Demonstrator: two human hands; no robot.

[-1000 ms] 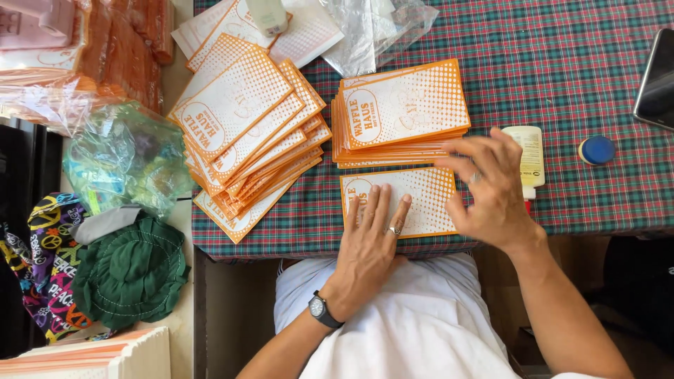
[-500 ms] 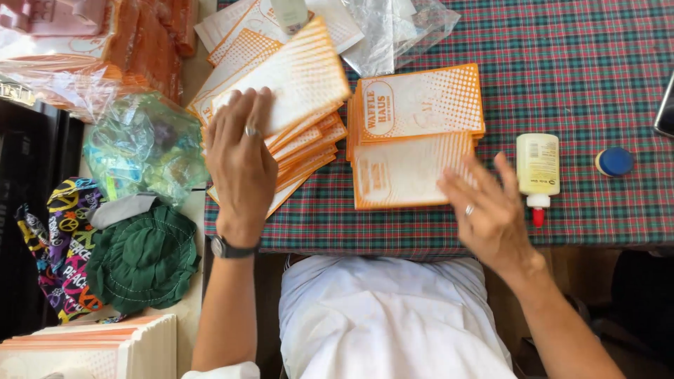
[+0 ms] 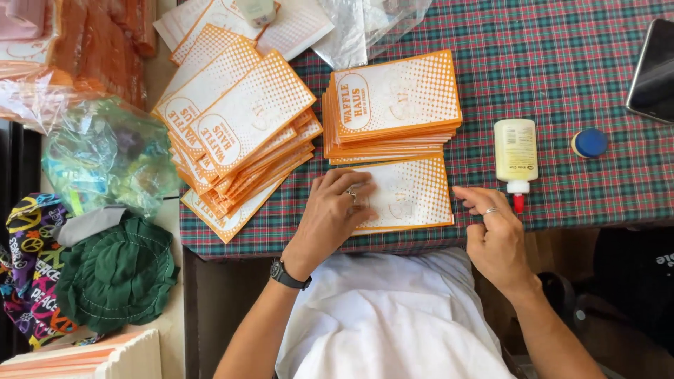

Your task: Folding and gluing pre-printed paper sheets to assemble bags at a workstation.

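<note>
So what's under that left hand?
The left hand rests flat on a single orange-and-white paper bag lying on the plaid tablecloth. The bag's left part is covered by the hand, so its print there cannot be seen.

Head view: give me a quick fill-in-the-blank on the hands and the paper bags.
1. The left hand presses flat on a single paper bag lying on the ____ tablecloth.
2. The glue bottle lies with its ____ tip toward the right hand.
3. The neat stack of bags sits to the ____ of the fanned pile.

Missing words: plaid; red; right
</note>
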